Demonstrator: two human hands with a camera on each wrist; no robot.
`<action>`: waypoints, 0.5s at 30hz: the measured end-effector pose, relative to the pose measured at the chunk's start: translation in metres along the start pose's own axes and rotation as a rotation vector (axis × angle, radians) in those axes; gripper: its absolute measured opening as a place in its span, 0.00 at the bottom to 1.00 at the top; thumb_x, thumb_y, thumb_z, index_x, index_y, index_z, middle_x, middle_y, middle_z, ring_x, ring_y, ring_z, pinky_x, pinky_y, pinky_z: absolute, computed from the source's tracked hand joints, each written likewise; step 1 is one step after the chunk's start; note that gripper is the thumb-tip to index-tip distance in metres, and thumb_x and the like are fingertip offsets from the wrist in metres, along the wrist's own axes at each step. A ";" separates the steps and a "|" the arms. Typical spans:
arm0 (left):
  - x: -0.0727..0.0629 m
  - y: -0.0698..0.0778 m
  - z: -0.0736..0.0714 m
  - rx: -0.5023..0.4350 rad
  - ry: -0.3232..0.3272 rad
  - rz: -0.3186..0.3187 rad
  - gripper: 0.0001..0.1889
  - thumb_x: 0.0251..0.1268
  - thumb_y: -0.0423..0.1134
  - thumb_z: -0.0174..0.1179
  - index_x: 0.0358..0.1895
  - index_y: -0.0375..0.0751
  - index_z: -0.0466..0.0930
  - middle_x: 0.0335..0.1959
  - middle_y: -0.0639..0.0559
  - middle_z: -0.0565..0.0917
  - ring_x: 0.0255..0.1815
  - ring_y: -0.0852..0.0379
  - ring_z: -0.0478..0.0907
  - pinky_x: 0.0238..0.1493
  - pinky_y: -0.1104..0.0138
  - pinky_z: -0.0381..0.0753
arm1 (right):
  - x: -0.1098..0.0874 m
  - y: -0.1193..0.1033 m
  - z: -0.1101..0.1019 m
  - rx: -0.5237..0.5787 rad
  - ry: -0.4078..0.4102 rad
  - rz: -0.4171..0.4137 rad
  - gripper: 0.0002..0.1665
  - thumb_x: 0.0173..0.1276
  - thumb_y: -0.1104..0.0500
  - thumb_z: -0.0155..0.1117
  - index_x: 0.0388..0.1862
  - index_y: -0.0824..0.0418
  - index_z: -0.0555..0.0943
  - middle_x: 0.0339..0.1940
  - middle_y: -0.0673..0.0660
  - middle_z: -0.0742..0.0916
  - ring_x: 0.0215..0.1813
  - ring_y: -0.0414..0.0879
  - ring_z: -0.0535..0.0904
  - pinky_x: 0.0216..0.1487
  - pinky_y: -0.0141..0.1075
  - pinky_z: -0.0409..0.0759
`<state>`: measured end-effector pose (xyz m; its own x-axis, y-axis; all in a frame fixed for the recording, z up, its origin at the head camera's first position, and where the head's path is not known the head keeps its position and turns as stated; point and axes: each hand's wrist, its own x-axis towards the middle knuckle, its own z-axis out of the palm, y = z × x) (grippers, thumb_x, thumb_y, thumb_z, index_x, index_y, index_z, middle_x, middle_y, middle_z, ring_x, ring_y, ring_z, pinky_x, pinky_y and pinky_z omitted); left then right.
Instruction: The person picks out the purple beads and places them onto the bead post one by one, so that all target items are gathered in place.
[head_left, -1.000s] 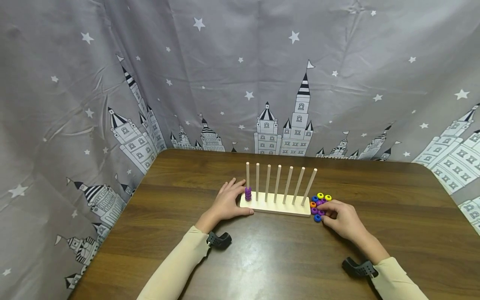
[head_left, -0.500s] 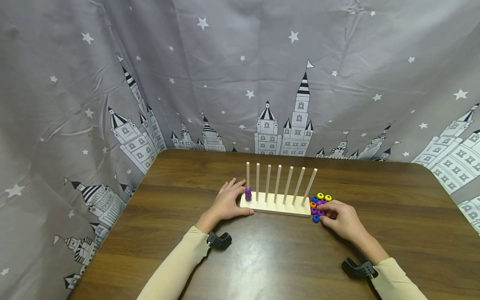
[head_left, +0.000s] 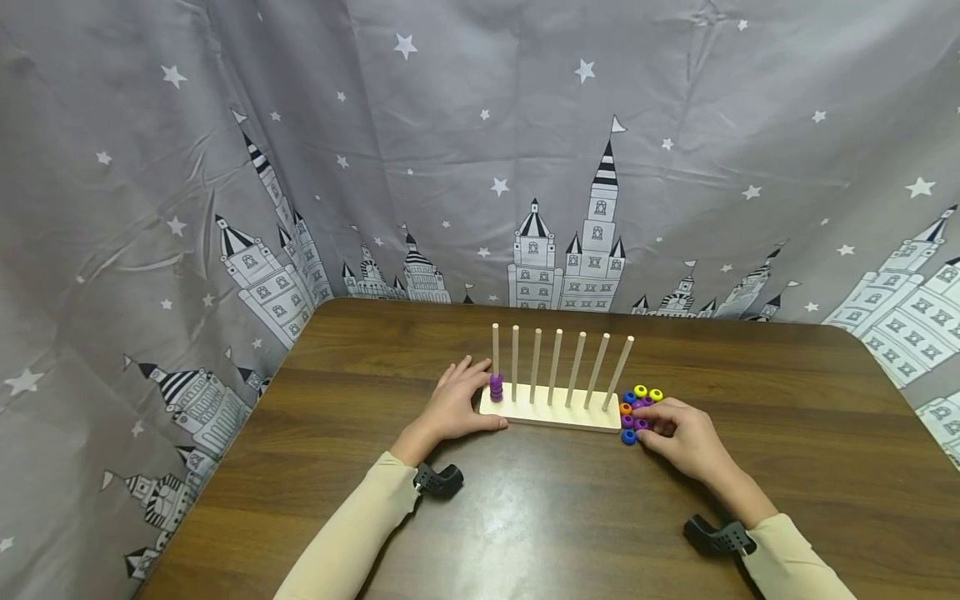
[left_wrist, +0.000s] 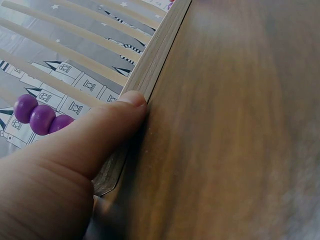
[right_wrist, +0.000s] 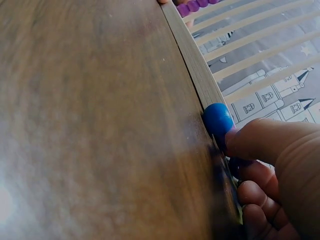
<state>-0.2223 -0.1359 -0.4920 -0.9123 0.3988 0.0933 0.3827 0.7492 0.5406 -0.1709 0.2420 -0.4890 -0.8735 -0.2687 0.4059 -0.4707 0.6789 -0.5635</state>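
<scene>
A pale wooden peg stand (head_left: 551, 410) with several upright pegs stands on the table. Purple beads (head_left: 497, 387) are stacked on its leftmost peg. My left hand (head_left: 453, 407) holds the stand's left end, the thumb along the front edge and the other fingers spread behind. At the stand's right end lies a small cluster of loose beads. My right hand (head_left: 686, 433) is among them with fingers bent, thumb and forefinger apart. Its thumb tip is right at a blue bead (right_wrist: 218, 119), which sits against the stand's corner. The fingers partly cover a purple bead (head_left: 641, 425).
An orange bead (head_left: 626, 409), another blue bead (head_left: 629, 397) and two yellow beads (head_left: 640, 391) lie farther back in the cluster. Behind the brown wooden table (head_left: 525, 517) hangs a grey curtain (head_left: 450, 150) with castles and stars. Each wrist wears a black camera mount (head_left: 438, 481).
The front blue bead has slid a little left, toward the stand's corner, beside my right thumb. My left hand and the stacked purple beads stay where they were.
</scene>
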 end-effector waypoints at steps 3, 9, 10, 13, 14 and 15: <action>0.000 0.000 0.000 0.000 0.002 0.001 0.39 0.48 0.59 0.76 0.64 0.44 0.80 0.78 0.41 0.68 0.83 0.34 0.52 0.83 0.39 0.44 | 0.000 0.000 0.000 -0.001 -0.006 0.011 0.14 0.49 0.69 0.78 0.37 0.60 0.90 0.27 0.47 0.83 0.27 0.26 0.69 0.26 0.27 0.73; -0.001 -0.001 0.000 -0.001 0.004 0.000 0.38 0.48 0.59 0.76 0.63 0.44 0.80 0.78 0.41 0.68 0.83 0.34 0.52 0.83 0.39 0.44 | 0.001 -0.001 -0.002 0.006 -0.016 0.029 0.13 0.51 0.67 0.80 0.36 0.59 0.90 0.28 0.47 0.84 0.28 0.26 0.70 0.27 0.27 0.75; 0.000 -0.001 0.000 0.000 0.003 -0.001 0.38 0.48 0.59 0.76 0.63 0.44 0.80 0.78 0.41 0.68 0.83 0.34 0.52 0.83 0.39 0.44 | 0.001 -0.001 -0.002 0.010 -0.016 0.029 0.13 0.51 0.67 0.80 0.36 0.59 0.90 0.29 0.47 0.84 0.28 0.26 0.71 0.27 0.27 0.75; -0.001 -0.001 0.000 0.007 0.000 -0.003 0.39 0.48 0.59 0.76 0.63 0.45 0.80 0.78 0.42 0.68 0.84 0.35 0.52 0.84 0.40 0.44 | 0.001 -0.001 -0.003 0.022 -0.014 0.030 0.12 0.52 0.67 0.80 0.36 0.59 0.90 0.29 0.48 0.86 0.29 0.26 0.72 0.28 0.26 0.76; 0.000 -0.001 0.001 0.010 -0.001 -0.004 0.39 0.48 0.59 0.76 0.64 0.45 0.80 0.78 0.42 0.68 0.84 0.35 0.52 0.84 0.40 0.44 | 0.001 -0.001 -0.003 0.027 -0.011 0.030 0.12 0.52 0.67 0.80 0.36 0.59 0.89 0.30 0.49 0.86 0.29 0.25 0.72 0.28 0.26 0.77; 0.000 -0.001 0.001 0.012 -0.003 -0.004 0.39 0.48 0.59 0.76 0.64 0.45 0.80 0.78 0.42 0.68 0.84 0.35 0.52 0.84 0.40 0.44 | 0.000 -0.001 -0.004 0.031 -0.008 0.032 0.12 0.52 0.68 0.80 0.36 0.60 0.89 0.30 0.49 0.87 0.29 0.25 0.73 0.28 0.26 0.77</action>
<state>-0.2221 -0.1361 -0.4930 -0.9136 0.3969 0.0887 0.3805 0.7570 0.5312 -0.1703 0.2435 -0.4856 -0.8889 -0.2526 0.3821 -0.4462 0.6660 -0.5978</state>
